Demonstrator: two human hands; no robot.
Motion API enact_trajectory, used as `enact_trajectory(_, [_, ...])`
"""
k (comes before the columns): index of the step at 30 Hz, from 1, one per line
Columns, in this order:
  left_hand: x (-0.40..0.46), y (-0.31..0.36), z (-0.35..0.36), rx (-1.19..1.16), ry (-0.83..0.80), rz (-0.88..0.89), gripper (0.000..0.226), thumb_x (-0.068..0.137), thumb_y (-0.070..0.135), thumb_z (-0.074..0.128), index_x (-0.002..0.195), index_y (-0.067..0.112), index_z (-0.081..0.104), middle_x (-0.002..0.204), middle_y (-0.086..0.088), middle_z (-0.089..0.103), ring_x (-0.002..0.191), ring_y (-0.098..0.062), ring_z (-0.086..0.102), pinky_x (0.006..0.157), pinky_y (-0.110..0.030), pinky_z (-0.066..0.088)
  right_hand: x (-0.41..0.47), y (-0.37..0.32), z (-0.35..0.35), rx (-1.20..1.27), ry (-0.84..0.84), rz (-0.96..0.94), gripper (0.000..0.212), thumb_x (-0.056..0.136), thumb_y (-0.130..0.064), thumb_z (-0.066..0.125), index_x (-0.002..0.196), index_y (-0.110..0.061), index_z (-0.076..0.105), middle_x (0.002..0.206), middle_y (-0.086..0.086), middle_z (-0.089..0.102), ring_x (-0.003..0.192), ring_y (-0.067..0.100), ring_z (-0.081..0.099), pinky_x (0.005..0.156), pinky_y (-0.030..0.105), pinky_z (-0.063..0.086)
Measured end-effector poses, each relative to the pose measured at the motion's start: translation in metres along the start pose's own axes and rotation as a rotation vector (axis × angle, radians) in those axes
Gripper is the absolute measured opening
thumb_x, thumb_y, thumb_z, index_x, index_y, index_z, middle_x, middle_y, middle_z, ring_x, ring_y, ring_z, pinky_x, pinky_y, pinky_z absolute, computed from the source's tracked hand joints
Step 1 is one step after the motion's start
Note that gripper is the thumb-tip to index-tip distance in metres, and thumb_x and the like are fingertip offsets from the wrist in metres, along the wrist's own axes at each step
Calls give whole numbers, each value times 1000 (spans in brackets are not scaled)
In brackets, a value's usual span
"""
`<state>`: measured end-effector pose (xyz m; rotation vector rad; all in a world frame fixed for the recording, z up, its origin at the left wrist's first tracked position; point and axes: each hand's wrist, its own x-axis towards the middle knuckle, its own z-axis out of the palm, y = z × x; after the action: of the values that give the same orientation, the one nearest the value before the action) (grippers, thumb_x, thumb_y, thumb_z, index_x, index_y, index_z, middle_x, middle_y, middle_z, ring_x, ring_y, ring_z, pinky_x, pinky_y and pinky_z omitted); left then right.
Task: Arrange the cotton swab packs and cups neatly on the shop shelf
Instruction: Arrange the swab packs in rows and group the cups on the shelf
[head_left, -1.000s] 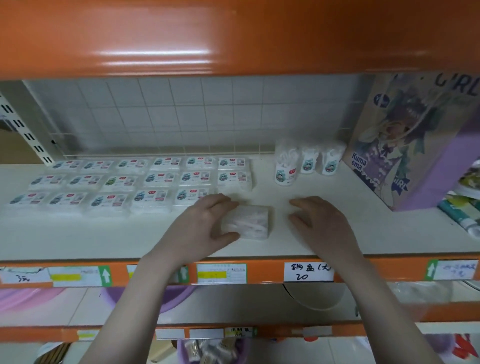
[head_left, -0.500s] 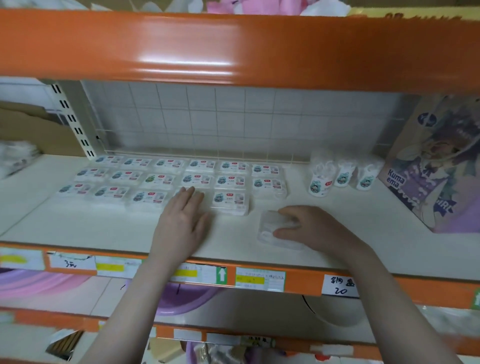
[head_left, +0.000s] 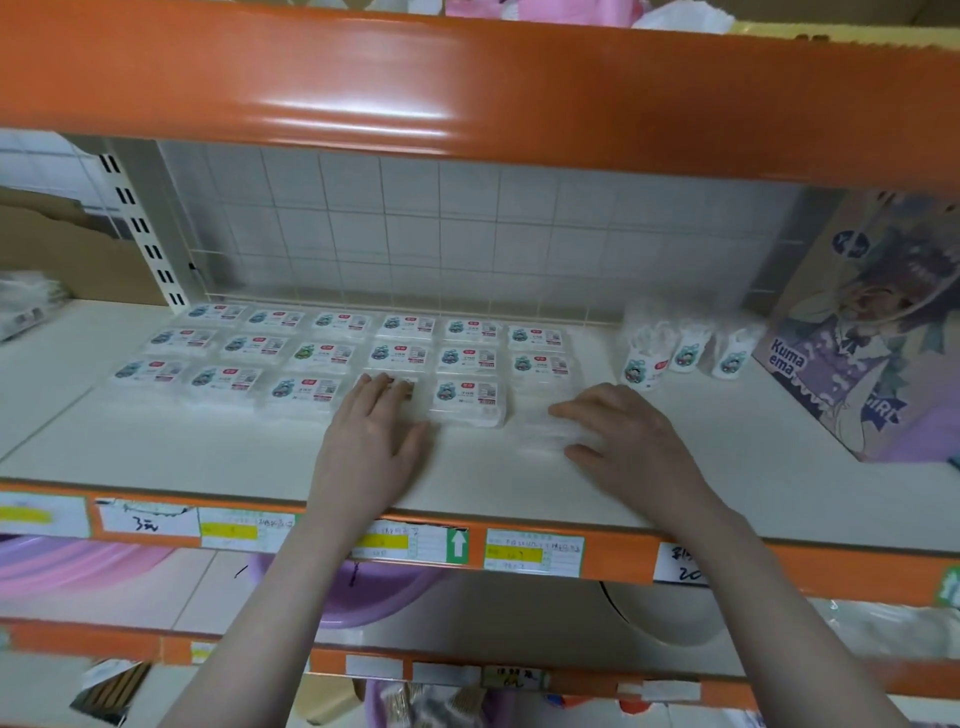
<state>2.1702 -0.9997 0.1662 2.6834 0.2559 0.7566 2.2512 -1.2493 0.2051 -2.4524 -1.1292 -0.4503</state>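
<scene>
Sliding the loose swab pack (head_left: 545, 431) into the front-row gap: right hand (head_left: 623, 441) grips it on the shelf (head_left: 208, 447); left hand (head_left: 374, 436) lies flat, fingers spread, on a neighbouring pack (head_left: 395, 384). Align edges squarely.

Glossy orange metal beam (head_left: 467, 93); clear plastic swab packs (head_left: 467, 400).

The shelf (head_left: 156, 452) has a pale cream surface and an orange front edge. The beam (head_left: 467, 88) above is glossy orange. The back wall (head_left: 415, 234) shows white square tiles with grey lines. The cotton swab packs (head_left: 332, 358) are clear white with teal, red and white labels. The cups (head_left: 644, 364) are white with teal pictures. The price tags (head_left: 535, 552) are white, yellow and green. The box (head_left: 857, 332) is beige and purple with a cartoon figure.
</scene>
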Motion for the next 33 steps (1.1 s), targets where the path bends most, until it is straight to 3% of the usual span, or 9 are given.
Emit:
enact_trajectory(6, [-1, -1, 1, -4, -9, -1, 62, 83, 46, 40, 115, -2, 62, 121, -23, 59, 120, -40, 51, 104, -48, 37, -28, -2, -6, 154, -121, 107, 47, 75, -24, 77, 119, -23, 63, 108, -11, 55, 99, -1, 42, 83, 8, 32])
enact_trajectory(13, [-1, 0, -1, -13, -22, -11, 67, 81, 50, 37, 118, 0, 61, 127, -21, 56, 125, -38, 46, 108, -45, 31, -20, 0, -17, 159, -274, 184, 54, 83, -30, 68, 133, -26, 49, 135, -11, 47, 122, 3, 40, 95, 12, 27])
enact_trajectory(18, [-2, 0, -3, -19, -43, -29, 62, 82, 47, 43, 120, 2, 60, 130, -20, 54, 129, -37, 42, 109, -43, 29, -12, -7, -20, 62, -327, 231, 51, 84, -38, 65, 132, -27, 51, 130, -8, 51, 118, 9, 41, 90, 17, 29])
enact_trajectory(24, [-2, -1, -3, -34, -48, -41, 65, 81, 50, 40, 120, 2, 60, 130, -20, 54, 128, -37, 42, 109, -44, 29, -11, -29, -10, -395, -261, 349, 57, 85, -67, 40, 115, -22, 56, 107, 0, 55, 103, 17, 52, 78, 25, 38])
enact_trajectory(28, [-2, 1, -2, -50, -44, -52, 62, 81, 47, 45, 120, 1, 60, 130, -21, 54, 128, -37, 43, 109, -44, 30, -2, -26, -24, -207, -335, 305, 51, 88, -57, 47, 124, -22, 56, 116, 1, 52, 109, 17, 50, 85, 27, 39])
enact_trajectory(31, [-1, 1, -3, -52, -54, -53, 64, 80, 48, 45, 122, 1, 59, 132, -21, 53, 129, -36, 42, 109, -45, 31, 14, -12, -39, 117, -580, 230, 58, 86, -37, 63, 139, -33, 41, 147, -8, 31, 133, 8, 30, 98, 17, 24])
enact_trajectory(33, [-1, 2, -4, -55, -67, -60, 64, 80, 46, 47, 124, 1, 58, 133, -21, 51, 131, -36, 40, 110, -45, 29, 24, -5, -43, 229, -719, 217, 65, 84, -26, 68, 140, -36, 38, 152, -13, 21, 138, 3, 17, 100, 13, 17])
